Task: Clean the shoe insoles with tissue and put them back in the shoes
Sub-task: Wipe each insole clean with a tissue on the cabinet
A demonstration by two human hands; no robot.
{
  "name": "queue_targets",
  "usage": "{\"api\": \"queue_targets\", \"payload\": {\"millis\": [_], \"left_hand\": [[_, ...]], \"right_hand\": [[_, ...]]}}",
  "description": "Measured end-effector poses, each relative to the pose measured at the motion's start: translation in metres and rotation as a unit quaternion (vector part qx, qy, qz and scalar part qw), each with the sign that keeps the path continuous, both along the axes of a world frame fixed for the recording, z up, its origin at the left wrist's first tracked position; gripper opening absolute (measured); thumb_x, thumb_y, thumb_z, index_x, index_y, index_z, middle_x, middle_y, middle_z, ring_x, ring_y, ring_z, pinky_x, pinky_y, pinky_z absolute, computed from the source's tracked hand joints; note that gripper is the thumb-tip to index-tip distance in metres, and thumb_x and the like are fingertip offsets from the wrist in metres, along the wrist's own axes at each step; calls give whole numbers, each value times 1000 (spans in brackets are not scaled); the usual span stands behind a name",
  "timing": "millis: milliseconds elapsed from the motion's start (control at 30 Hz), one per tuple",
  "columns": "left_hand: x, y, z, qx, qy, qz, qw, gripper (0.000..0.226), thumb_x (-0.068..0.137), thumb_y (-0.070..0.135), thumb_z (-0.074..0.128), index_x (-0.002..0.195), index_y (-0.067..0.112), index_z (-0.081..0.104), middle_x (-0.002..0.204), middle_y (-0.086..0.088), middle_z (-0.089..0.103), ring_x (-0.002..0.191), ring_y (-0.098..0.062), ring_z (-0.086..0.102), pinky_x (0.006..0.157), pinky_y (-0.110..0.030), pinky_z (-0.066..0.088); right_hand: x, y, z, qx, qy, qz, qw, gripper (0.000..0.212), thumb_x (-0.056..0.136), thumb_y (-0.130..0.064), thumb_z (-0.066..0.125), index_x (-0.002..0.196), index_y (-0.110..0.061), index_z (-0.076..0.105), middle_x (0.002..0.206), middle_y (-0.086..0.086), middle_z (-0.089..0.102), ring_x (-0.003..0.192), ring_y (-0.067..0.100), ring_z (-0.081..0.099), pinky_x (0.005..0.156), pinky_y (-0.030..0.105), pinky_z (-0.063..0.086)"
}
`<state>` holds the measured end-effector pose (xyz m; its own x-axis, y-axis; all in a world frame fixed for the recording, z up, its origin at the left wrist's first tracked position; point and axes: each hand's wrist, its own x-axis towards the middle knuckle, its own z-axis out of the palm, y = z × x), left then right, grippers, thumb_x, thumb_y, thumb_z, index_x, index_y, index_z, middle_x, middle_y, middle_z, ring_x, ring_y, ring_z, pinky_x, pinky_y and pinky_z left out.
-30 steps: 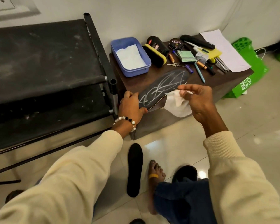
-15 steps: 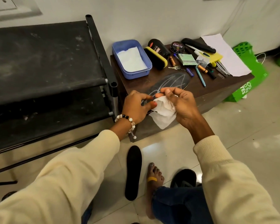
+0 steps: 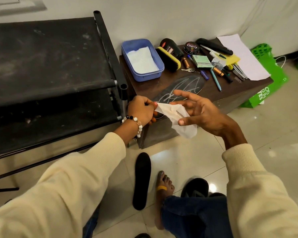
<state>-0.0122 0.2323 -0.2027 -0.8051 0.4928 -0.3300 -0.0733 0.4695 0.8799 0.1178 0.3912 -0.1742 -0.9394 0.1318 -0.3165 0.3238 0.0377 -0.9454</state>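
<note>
So the left hand (image 3: 141, 109) is pinching one corner of the tissue (image 3: 177, 117) with its fingers curled tight, and the right hand (image 3: 199, 112) is sitting open, fingers spread, with the tissue draping across its palm side and the thumb just touching it. The tissue is hanging limp between the two hands, so it's looking super light and floppy, probably easy to tear if it gets tugged, so I'd bunch it into a wad before wiping. One insole (image 3: 181, 88) is lying on the worktop (image 3: 212, 91) right behind the fingers, partly hidden by them, with pale scribbly marks on it. It's looking thin and bendy, so holding down the near end while wiping toward the far end seems the way to go. The other insole (image 3: 142, 181) is lying on the floor below the hands, beside a bare foot (image 3: 163, 189).
</note>
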Motion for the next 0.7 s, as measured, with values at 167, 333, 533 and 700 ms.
{"api": "queue_targets", "payload": {"millis": [167, 333, 533, 700], "left_hand": [[3, 0, 1, -17, 28, -7, 999, 18, 94, 20, 59, 87, 6, 67, 75, -11, 71, 48, -17, 62, 46, -27, 54], [5, -3, -3, -97, 210, -88, 969, 26, 87, 29, 68, 111, 18, 65, 110, -6, 61, 95, -20, 60, 76, -26, 46], [17, 1, 13, 68, 217, -150, 962, 26, 77, 34, 77, 97, 19, 75, 82, 9, 62, 71, 2, 54, 67, -13, 42], [18, 5, 15, 123, -25, -9, 992, 9, 85, 18, 72, 82, 9, 71, 65, -3, 65, 52, -10, 60, 47, -20, 48]], "right_hand": [[5, -1, -1, 47, -13, 9, 999, 51, 75, 10, 69, 122, -10, 62, 119, 3, 68, 108, 20, 65, 85, 32, 56], [-2, -4, -7, 137, 13, -65, 988, 15, 85, -2, 65, 97, -9, 72, 97, 7, 72, 87, 18, 68, 78, 31, 56], [-8, -8, -11, 112, 105, -128, 980, 13, 88, -9, 64, 99, -6, 71, 102, 18, 69, 98, 36, 65, 85, 45, 55], [-13, -16, -6, 19, 84, -136, 987, 37, 79, -12, 69, 114, -6, 65, 103, 12, 71, 93, 26, 69, 79, 36, 58]]}}
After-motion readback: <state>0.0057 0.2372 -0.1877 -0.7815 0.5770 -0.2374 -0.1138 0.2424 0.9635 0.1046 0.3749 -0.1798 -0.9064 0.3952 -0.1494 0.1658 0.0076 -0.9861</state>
